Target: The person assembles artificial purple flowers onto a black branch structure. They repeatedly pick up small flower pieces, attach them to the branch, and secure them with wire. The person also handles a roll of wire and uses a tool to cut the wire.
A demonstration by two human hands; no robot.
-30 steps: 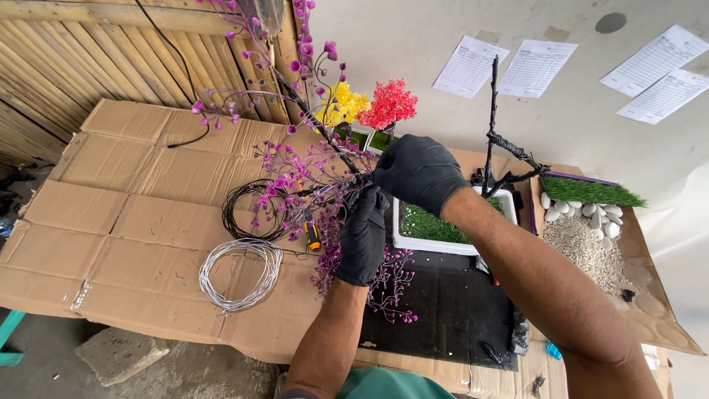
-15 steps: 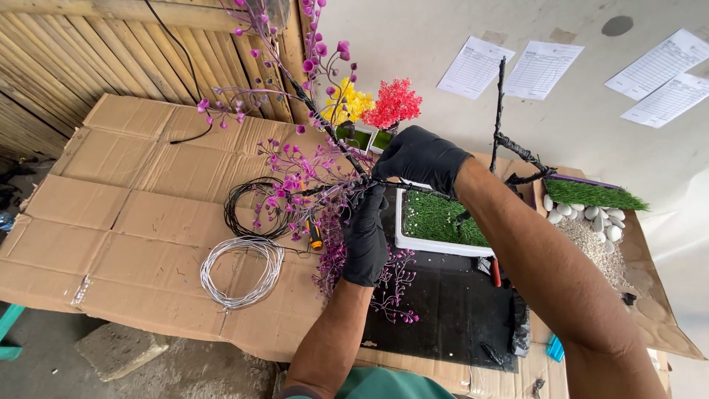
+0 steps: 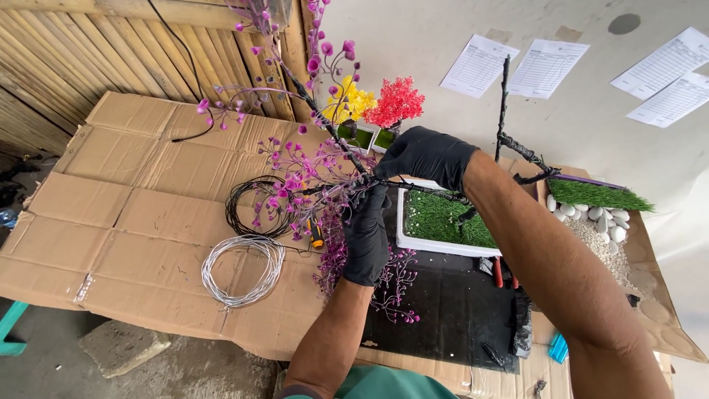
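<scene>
At the centre of the cardboard-covered bench, the left hand [image 3: 367, 240], in a black glove, is closed around the dark wire stem of a purple-beaded branch [image 3: 310, 174], fingers curled on it just left of the white tray. The right hand [image 3: 427, 157], also gloved in black, is folded over the same stem slightly farther and to the right, pinching it where it meets the wrapped black trunk [image 3: 517, 148]. Compared with 1 second ago, the right hand has shifted up and right along the stem while the left has stayed low, and the branch now lies more level, its beaded twigs fanning left over the cardboard [image 3: 111, 222].

The work seems to be the binding of this branch to the trunk; the hands spreading apart suggests the joint is being tightened, not yet finished.

Outward from the grip: the white tray of fake grass [image 3: 439, 222] sits just right of the left hand; 2 wire coils, 1 black [image 3: 240, 210] and 1 silver [image 3: 240, 270], lie to the left. Far behind stand small yellow [image 3: 347, 100] and red [image 3: 395, 102] bead trees. White pebbles [image 3: 591, 222] lie at the right.
</scene>
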